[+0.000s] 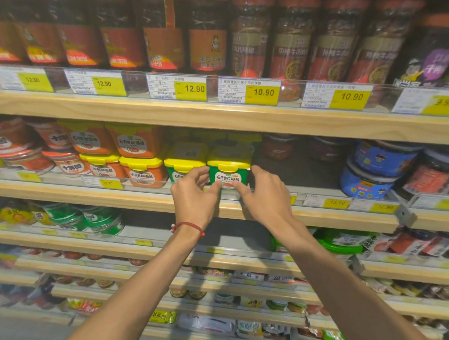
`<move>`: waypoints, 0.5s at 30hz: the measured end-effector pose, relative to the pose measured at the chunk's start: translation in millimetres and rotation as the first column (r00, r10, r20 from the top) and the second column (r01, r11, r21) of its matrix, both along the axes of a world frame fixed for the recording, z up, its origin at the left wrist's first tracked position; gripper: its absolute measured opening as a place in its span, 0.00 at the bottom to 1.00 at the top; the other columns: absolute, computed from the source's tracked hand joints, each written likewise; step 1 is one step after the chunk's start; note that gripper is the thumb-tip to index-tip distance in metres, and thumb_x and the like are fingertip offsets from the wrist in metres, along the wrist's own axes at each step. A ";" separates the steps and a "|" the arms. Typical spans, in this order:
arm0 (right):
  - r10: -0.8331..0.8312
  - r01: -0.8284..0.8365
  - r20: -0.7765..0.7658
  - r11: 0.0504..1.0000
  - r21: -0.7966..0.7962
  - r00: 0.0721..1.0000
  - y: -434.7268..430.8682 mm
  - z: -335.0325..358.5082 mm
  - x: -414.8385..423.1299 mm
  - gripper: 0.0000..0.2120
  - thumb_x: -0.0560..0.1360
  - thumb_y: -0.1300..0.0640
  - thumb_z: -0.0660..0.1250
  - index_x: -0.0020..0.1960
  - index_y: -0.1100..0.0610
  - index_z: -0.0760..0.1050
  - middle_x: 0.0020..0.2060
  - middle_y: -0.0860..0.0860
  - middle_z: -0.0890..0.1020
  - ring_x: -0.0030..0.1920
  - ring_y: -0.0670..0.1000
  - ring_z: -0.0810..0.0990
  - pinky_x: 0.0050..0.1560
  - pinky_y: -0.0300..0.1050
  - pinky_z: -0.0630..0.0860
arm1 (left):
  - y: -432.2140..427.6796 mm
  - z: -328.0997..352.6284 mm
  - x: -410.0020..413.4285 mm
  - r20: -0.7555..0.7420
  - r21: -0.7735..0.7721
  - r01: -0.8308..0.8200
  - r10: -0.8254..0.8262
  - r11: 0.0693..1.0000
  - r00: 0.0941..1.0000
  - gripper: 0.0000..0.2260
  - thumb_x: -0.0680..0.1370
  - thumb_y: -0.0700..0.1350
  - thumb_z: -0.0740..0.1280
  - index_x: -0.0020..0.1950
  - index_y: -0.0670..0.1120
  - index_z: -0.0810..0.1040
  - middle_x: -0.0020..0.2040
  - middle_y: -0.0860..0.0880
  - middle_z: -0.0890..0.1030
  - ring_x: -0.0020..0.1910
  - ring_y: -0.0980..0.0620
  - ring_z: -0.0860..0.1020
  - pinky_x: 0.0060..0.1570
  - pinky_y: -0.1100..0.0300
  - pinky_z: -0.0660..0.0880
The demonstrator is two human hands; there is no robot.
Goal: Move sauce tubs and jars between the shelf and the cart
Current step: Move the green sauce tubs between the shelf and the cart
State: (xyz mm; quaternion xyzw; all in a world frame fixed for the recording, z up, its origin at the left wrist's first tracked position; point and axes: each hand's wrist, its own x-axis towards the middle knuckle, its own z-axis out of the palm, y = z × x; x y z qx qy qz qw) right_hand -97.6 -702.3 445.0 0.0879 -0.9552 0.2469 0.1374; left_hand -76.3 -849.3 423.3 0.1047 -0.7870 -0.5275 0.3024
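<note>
A green sauce tub with a yellow lid [228,171] stands at the front of the middle shelf [85,194]. My left hand [194,194] curls round its left side, and my right hand [265,196] grips its right side with the thumb on the front label. A second green tub [182,167] stands just left of it, partly hidden by my left fingers. More yellow-lidded tubs are stacked behind. No cart is in view.
Orange tubs [141,171] fill the shelf to the left. Right of the held tub is a bare stretch of shelf [296,174], then blue tubs [367,182]. Tall jars [208,34] line the shelf above; price tags run along the clear rails.
</note>
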 end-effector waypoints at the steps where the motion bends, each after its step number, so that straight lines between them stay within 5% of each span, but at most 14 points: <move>1: 0.013 -0.013 -0.005 1.000 0.011 1.000 1.0 -1.7 2.0 0.17 0.81 0.41 0.67 0.55 0.55 0.75 0.53 0.53 0.84 0.54 0.60 0.82 0.41 0.50 0.68 | 0.7 -0.9 1.8 0.003 -0.017 -0.006 0.006 1.000 1.000 0.15 0.74 0.40 0.77 0.59 0.41 0.83 0.52 0.49 0.85 0.52 0.57 0.83 0.47 0.80 0.73; 9: 0.051 -0.053 -0.107 0.999 -0.010 0.993 14.6 -8.2 27.4 0.23 0.82 0.48 0.67 0.74 0.54 0.72 0.68 0.52 0.80 0.69 0.54 0.75 0.61 0.50 0.73 | 2.9 -4.8 28.2 -0.065 -0.107 -0.019 0.012 0.994 0.998 0.11 0.77 0.39 0.72 0.59 0.41 0.82 0.52 0.49 0.85 0.52 0.56 0.83 0.43 0.76 0.75; 15: 0.037 -0.026 -0.210 0.998 0.053 0.977 25.9 -18.5 72.5 0.17 0.79 0.54 0.70 0.65 0.57 0.80 0.58 0.53 0.84 0.61 0.57 0.79 0.59 0.52 0.75 | 0.2 -5.7 56.3 -0.029 -0.451 0.091 -0.117 0.888 0.993 0.13 0.79 0.46 0.69 0.62 0.45 0.80 0.57 0.51 0.83 0.57 0.53 0.80 0.58 0.67 0.73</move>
